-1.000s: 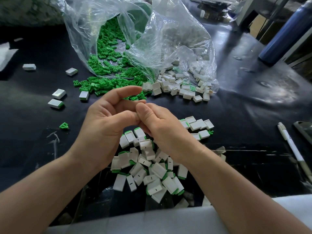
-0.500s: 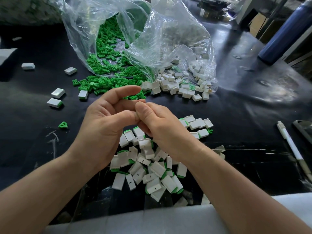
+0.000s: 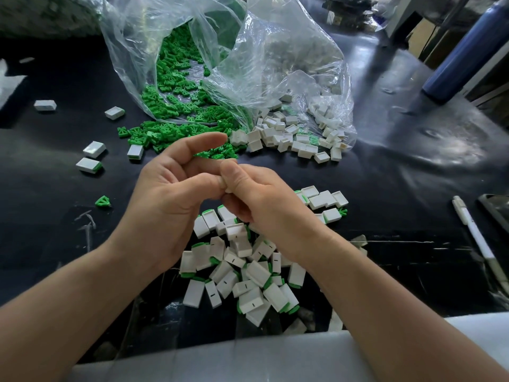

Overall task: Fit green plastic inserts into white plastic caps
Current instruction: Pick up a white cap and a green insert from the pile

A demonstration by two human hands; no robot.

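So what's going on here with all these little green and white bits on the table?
A person is assembling small parts by hand. The left hand and right hand meet fingertip to fingertip above the black table, pinching a small piece that is mostly hidden. Under them lies a pile of fitted caps, white with green showing. Farther back, a clear bag spills loose green inserts and empty white caps.

Black table point(image 3: 385, 166) carries two clear bags point(image 3: 275, 64). Green inserts point(image 3: 176, 128) and white caps point(image 3: 292, 139) spill at their mouths. Fitted caps point(image 3: 242, 271) are piled at the near edge, with a pen point(image 3: 476, 238) at right.
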